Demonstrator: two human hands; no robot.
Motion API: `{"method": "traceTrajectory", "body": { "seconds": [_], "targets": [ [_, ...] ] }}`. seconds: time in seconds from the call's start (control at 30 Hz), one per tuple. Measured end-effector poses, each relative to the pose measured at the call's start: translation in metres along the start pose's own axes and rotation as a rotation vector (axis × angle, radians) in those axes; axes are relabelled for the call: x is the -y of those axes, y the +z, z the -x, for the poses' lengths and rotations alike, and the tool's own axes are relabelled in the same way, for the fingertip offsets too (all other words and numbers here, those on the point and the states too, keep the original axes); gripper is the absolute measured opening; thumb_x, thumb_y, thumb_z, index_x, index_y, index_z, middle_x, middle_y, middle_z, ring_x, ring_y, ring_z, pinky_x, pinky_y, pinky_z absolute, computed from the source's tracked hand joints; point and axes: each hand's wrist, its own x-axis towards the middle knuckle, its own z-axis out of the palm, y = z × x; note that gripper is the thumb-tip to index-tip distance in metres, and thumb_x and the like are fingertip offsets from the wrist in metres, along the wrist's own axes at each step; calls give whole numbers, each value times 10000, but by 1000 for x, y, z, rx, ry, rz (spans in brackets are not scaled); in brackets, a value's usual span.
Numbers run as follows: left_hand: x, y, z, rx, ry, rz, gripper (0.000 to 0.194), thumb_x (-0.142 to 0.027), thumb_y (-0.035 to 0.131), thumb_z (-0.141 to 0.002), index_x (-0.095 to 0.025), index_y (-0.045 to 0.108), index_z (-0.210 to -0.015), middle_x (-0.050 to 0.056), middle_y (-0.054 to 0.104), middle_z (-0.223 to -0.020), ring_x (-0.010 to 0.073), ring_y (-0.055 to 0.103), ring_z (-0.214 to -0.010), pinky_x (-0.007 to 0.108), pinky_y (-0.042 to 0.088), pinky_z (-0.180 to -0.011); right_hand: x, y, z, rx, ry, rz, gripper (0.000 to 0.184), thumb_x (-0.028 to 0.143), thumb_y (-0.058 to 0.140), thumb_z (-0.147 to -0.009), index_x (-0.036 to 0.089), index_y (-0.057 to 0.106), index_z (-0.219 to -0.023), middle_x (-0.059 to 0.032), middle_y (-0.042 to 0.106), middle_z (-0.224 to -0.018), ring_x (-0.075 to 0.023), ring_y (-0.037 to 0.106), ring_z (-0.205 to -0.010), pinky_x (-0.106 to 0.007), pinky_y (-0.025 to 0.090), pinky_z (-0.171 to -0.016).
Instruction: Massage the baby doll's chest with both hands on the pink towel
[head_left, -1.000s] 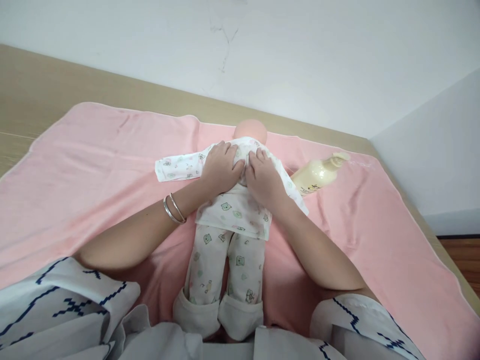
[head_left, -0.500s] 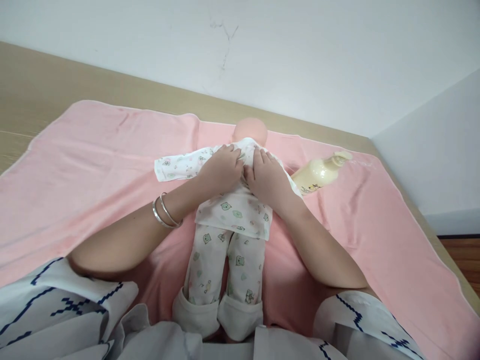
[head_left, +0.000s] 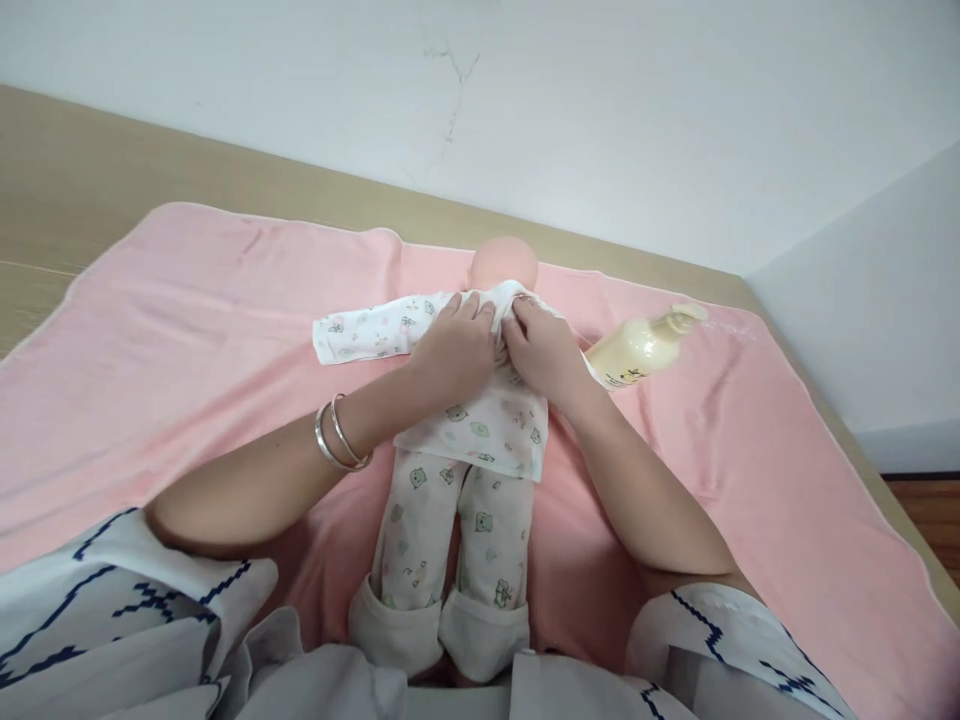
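A baby doll (head_left: 504,262) lies on the blanket, its bald head at the far end. It wears a white baby shirt (head_left: 480,432) printed with small green animals, and matching pants (head_left: 484,525) with turned-up white cuffs. My left hand (head_left: 459,345) grips the shirt just below the neck, its fingers curled on the cloth. Close beside it, my right hand (head_left: 541,350) pinches the same shirt near the collar. Cloth bunches up between the two hands. One sleeve stretches out flat to the left. My palms hide the middle of the shirt.
A pale yellow pump bottle (head_left: 637,348) lies tilted to the right of the doll, partly behind the shirt. Under everything spreads a pink blanket (head_left: 202,320) on a wooden surface (head_left: 67,150). A white wall (head_left: 637,120) rises behind.
My fingers have curled from lying flatter on the shirt into a grip. The cloth near the collar is now lifted and gathered. Doll and bottle have stayed in place.
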Motion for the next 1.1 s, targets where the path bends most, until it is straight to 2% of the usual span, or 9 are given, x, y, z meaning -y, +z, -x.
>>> {"method": "traceTrajectory", "body": {
  "seconds": [0.13, 0.27, 0.47, 0.57, 0.67, 0.77, 0.87, 0.97, 1.1],
  "targets": [
    [-2, -10, -1, 55, -40, 50, 381, -113, 357, -1005, -112, 712, -1143, 154, 716, -1184, 318, 645, -1211, 509, 518, -1093, -7, 7, -8, -3, -7, 37, 504, 319, 295, -1052, 39, 609, -1329, -284, 638, -1456, -378, 593, -1345, -542, 446, -1175],
    [11, -8, -9, 68, -132, 153, 380, -141, 314, -1027, -135, 694, -1024, 147, 704, -1112, 297, 649, -1114, 478, 541, -1028, 7, 9, 9, 16, -31, 152, 622, 306, 310, -1062, -73, 449, -1536, -315, 521, -1603, -427, 491, -1501, -593, 375, -1259],
    [30, 13, -20, 47, -203, 181, 415, -285, 267, -1072, -121, 648, -1096, 178, 706, -1152, 310, 630, -1098, 495, 506, -1044, 29, 6, 31, -37, -70, 220, 588, 277, 289, -1074, -58, 522, -1497, -306, 624, -1498, -410, 545, -1461, -543, 429, -1235],
    [29, 19, -17, -13, -208, 148, 427, -301, 273, -1072, -103, 627, -1206, 194, 703, -1226, 320, 611, -1169, 509, 475, -1100, 23, 5, 22, -37, -44, 137, 478, 244, 300, -1057, 66, 648, -1332, -239, 713, -1358, -362, 624, -1337, -510, 501, -1150],
    [18, 13, -11, -13, -151, 84, 433, -250, 263, -1065, -80, 631, -1217, 219, 695, -1249, 338, 607, -1195, 535, 461, -1130, 7, 9, 5, -29, -24, 48, 412, 226, 312, -1035, 125, 672, -1207, -216, 713, -1321, -339, 640, -1271, -508, 509, -1133],
    [5, 0, -6, 46, -97, 24, 451, -199, 245, -1058, -62, 663, -1154, 229, 695, -1206, 349, 622, -1181, 525, 477, -1128, -7, 13, -8, -46, -50, 38, 443, 251, 317, -1037, 68, 629, -1295, -259, 641, -1441, -355, 591, -1351, -539, 450, -1204],
    [0, -11, -4, 74, -49, 27, 391, -127, 296, -1021, -97, 681, -1079, 195, 703, -1168, 334, 639, -1179, 501, 494, -1126, -9, 12, -6, -9, -89, 115, 548, 293, 314, -1063, -31, 524, -1453, -309, 537, -1565, -389, 498, -1481, -568, 375, -1272],
    [8, -13, -10, 81, -118, 155, 299, -99, 367, -975, -146, 662, -998, 153, 709, -1083, 306, 667, -1107, 470, 536, -1049, 3, 8, 8, 56, -155, 224, 624, 279, 304, -1076, -100, 401, -1562, -334, 469, -1627, -412, 429, -1556, -566, 335, -1308],
    [26, -5, -20, 73, -176, 290, 242, -147, 374, -970, -198, 601, -903, 128, 708, -1007, 272, 652, -963, 443, 548, -950, 24, 5, 29, 45, -168, 286, 623, 245, 290, -1077, -111, 402, -1577, -340, 462, -1638, -418, 434, -1568, -553, 326, -1324]
  ]
}}
